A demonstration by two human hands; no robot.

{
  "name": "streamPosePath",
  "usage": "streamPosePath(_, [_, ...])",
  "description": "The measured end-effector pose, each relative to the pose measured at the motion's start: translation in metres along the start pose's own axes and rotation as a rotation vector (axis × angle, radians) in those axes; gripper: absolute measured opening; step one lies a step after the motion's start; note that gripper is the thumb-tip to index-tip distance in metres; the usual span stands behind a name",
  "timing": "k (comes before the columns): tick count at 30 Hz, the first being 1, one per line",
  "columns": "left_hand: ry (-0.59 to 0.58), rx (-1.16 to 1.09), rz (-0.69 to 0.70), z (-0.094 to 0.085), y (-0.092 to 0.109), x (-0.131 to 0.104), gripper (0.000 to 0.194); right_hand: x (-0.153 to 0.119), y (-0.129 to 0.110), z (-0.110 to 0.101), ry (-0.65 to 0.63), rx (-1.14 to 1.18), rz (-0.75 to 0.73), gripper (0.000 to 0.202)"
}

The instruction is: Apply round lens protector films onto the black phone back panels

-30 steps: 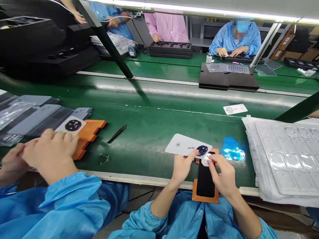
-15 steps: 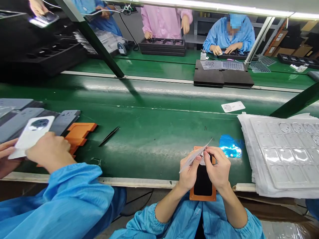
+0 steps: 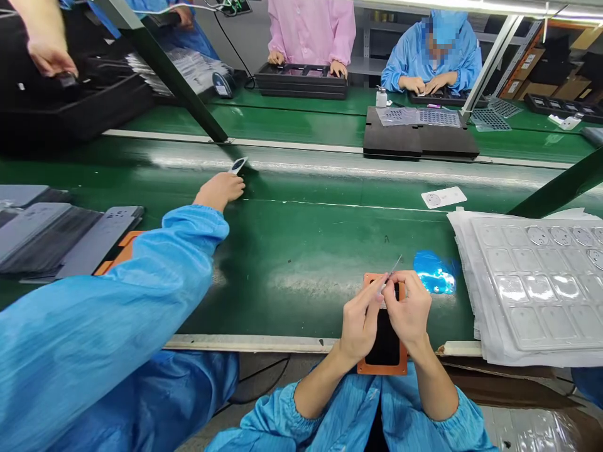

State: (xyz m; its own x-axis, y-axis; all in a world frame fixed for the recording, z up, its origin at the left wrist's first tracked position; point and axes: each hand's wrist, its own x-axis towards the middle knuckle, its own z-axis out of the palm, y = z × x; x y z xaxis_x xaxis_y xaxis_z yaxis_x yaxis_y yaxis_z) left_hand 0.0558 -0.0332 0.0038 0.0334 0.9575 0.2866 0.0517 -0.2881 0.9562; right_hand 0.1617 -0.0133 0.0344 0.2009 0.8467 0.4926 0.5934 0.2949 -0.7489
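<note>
My left hand (image 3: 362,317) has its fingers closed on a thin white card (image 3: 394,266), seen nearly edge-on with one corner poking up. My right hand (image 3: 409,307) pinches close against it, thumb and fingertips meeting my left fingers; what lies in that pinch is too small to make out. Below both hands is an orange fixture (image 3: 362,366) with a black, phone-shaped flat piece (image 3: 384,345) in it, its upper part partly covered by my fingers. A crumpled shiny blue film (image 3: 434,273) lies just right of my right hand.
Clear plastic trays (image 3: 527,289) are stacked at the right. A white card with a round print (image 3: 443,198) lies beyond. At left, a co-worker's hand (image 3: 221,190) holds a white piece near a post (image 3: 183,94); grey panels (image 3: 94,245) lie closer. People work across the line.
The card in my left hand has turned from showing its face to nearly edge-on. The co-worker at left has reached forward across the green surface with a white piece.
</note>
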Motion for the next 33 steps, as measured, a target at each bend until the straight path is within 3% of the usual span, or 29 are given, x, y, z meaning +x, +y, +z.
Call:
streamPosePath(3, [0.112, -0.164, -0.275, 0.0, -0.007, 0.005, 0.04, 0.006, 0.012, -0.001, -0.039, -0.11, 0.038, 0.01])
streamPosePath(5, [0.204, -0.369, -0.411, -0.006, -0.008, 0.013, 0.046, 0.015, 0.03, -0.013, -0.038, -0.192, 0.136, 0.009])
streamPosePath(9, [0.289, -0.637, -0.509, -0.026, -0.006, 0.03, 0.054, 0.035, 0.064, -0.054, -0.058, -0.374, 0.352, 0.012])
streamPosePath(12, [0.281, -0.583, -0.486, -0.027, -0.006, 0.03, 0.053, 0.033, 0.056, -0.062, -0.143, -0.333, 0.258, 0.017])
streamPosePath(16, [0.181, -0.233, -0.359, -0.008, -0.009, 0.013, 0.047, 0.012, 0.015, -0.029, -0.159, -0.229, -0.041, 0.019])
streamPosePath(18, [0.101, -0.087, -0.285, 0.0, -0.009, 0.005, 0.045, 0.004, 0.003, -0.012, -0.113, -0.244, -0.107, 0.021])
streamPosePath(21, [0.025, -0.016, -0.165, 0.003, -0.005, 0.0, 0.043, 0.001, 0.003, 0.0, -0.047, -0.274, -0.107, 0.023])
streamPosePath(27, [-0.034, -0.005, -0.04, 0.003, 0.005, 0.0, 0.046, -0.001, 0.009, -0.004, -0.019, -0.225, -0.04, 0.022])
streamPosePath(30, [-0.031, -0.023, -0.083, 0.005, 0.0, -0.003, 0.046, -0.003, 0.004, -0.001, -0.027, -0.182, -0.025, 0.02])
streamPosePath(33, [0.04, -0.148, -0.278, 0.005, -0.007, 0.0, 0.046, 0.004, 0.01, -0.003, -0.058, -0.168, 0.053, 0.017])
